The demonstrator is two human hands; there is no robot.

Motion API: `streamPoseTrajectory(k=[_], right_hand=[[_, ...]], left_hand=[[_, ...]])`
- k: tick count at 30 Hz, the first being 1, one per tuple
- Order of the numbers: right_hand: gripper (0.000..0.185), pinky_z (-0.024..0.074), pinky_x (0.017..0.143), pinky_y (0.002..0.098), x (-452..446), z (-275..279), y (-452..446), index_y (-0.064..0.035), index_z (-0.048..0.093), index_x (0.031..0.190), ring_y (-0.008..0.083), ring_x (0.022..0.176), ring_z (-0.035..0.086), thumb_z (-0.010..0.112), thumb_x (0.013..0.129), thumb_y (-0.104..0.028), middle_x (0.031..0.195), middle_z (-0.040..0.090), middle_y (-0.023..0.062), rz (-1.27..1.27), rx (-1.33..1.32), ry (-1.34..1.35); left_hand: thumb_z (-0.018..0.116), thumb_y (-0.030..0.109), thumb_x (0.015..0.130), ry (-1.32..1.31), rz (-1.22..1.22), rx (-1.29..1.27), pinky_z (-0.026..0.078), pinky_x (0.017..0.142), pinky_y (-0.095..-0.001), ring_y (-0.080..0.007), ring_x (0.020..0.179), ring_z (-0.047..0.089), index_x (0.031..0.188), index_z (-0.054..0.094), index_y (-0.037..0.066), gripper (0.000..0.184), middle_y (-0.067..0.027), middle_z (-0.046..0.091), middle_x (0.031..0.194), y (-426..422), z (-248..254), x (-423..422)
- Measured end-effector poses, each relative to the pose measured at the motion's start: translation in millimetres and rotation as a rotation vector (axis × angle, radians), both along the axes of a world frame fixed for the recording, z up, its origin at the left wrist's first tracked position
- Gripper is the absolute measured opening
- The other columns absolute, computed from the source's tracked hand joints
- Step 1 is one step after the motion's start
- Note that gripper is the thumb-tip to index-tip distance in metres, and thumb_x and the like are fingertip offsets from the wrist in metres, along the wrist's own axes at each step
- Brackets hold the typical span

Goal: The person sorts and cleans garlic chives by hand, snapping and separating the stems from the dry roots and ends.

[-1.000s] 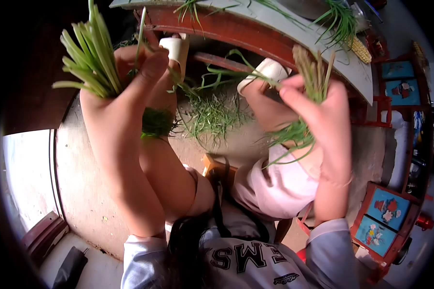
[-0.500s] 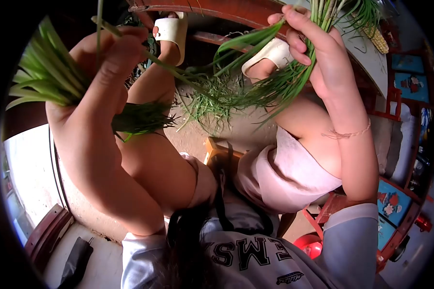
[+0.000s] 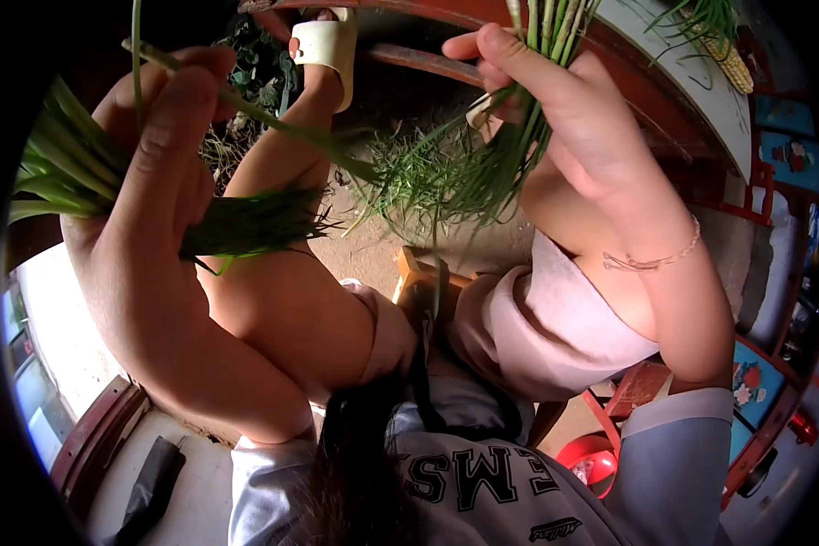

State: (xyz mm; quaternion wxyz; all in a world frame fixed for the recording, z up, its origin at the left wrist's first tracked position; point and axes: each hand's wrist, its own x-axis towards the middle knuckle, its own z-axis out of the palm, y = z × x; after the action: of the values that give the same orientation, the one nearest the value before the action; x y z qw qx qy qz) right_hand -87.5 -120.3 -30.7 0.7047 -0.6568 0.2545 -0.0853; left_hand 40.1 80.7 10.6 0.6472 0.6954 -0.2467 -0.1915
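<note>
My left hand (image 3: 141,209) is closed round a bunch of chives (image 3: 255,221), pale stems out one side and dark leaf tips out the other. Between its thumb and forefinger it also pinches a single chive stalk (image 3: 278,120), whose leaf end droops toward the middle. Opposite, my right hand (image 3: 582,123) grips a second bunch of chives (image 3: 487,168), stem ends up and thin leaves hanging down. The right thumb and forefinger reach past the stems, with no leaf visible between them. A loose green strand (image 3: 439,287) hangs or falls above the stool.
Green trimmings (image 3: 405,173) lie on the floor between my feet. A wooden stool edge (image 3: 416,268) shows between my knees. At upper right a white tabletop (image 3: 678,59) bears corn (image 3: 728,64) and more greens. A red basin (image 3: 591,460) stands at lower right.
Both hands have shifted left in view. My right fingers have let go of the leaf that stretched toward them; it now droops from the left hand. A loose strand appears above the stool.
</note>
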Motion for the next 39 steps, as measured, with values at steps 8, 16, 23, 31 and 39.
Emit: streamPoseTrajectory(k=[8, 16, 23, 31, 39], right_hand=[[0.031, 0.0347, 0.048, 0.0172, 6.0, 19.8, 7.8, -0.0005, 0.056, 0.094, 0.0038, 0.058, 0.046, 0.041, 0.087, -0.027, 0.083, 0.059, 0.0050, 0.162, -0.059, -0.284], [0.020, 0.0424, 0.064, 0.0227, -0.6, 51.4, 18.1, 0.0028, 0.059, 0.084, 0.0127, 0.070, 0.054, 0.064, 0.072, -0.013, 0.078, 0.060, 0.0075, 0.279, 0.084, -0.318], [0.015, 0.0407, 0.058, 0.0220, -4.0, 58.6, 25.0, 0.0023, 0.057, 0.082, 0.0115, 0.064, 0.052, 0.063, 0.072, -0.008, 0.070, 0.059, 0.0074, 0.206, 0.148, -0.311], [0.014, 0.0222, 0.036, 0.0136, -7.5, 65.3, 17.1, -0.0009, 0.052, 0.078, -0.0004, 0.039, 0.030, 0.056, 0.078, -0.014, 0.069, 0.058, 0.0087, 0.119, 0.119, -0.200], [0.014, 0.0229, 0.036, 0.0120, -13.8, 71.5, 15.4, -0.0017, 0.052, 0.080, -0.0012, 0.040, 0.030, 0.057, 0.078, -0.014, 0.071, 0.055, 0.0056, 0.083, 0.246, -0.172]], left_hand=[[0.046, 0.011, 0.082, -0.015, 0.193, 0.008, 0.031, 0.051, -0.0160, -0.0020, 0.053, 0.038, 0.083, 0.052, 0.001, 0.012, -0.0009, 0.051, 0.070, -37.6, 18.5, -44.5], [0.058, 0.007, 0.075, 0.214, 0.102, -0.154, 0.036, 0.055, -0.0164, -0.0057, 0.060, 0.047, 0.080, 0.055, -0.001, 0.010, -0.0016, 0.053, 0.068, -49.6, 26.2, -51.3], [0.063, 0.004, 0.073, 0.241, 0.007, -0.207, 0.041, 0.060, -0.0175, -0.0079, 0.068, 0.052, 0.084, 0.058, -0.003, 0.014, -0.0045, 0.059, 0.075, -50.8, 28.3, -45.6], [0.061, 0.004, 0.073, 0.250, 0.190, -0.259, 0.025, 0.040, -0.0140, -0.0005, 0.045, 0.036, 0.097, 0.058, 0.000, 0.024, 0.0050, 0.049, 0.060, -54.4, 31.0, -47.5], [0.066, 0.001, 0.068, 0.322, -0.023, -0.204, 0.043, 0.065, -0.0208, -0.0085, 0.071, 0.053, 0.084, 0.061, -0.001, 0.017, -0.0038, 0.059, 0.074, -56.3, 37.2, -54.4]])
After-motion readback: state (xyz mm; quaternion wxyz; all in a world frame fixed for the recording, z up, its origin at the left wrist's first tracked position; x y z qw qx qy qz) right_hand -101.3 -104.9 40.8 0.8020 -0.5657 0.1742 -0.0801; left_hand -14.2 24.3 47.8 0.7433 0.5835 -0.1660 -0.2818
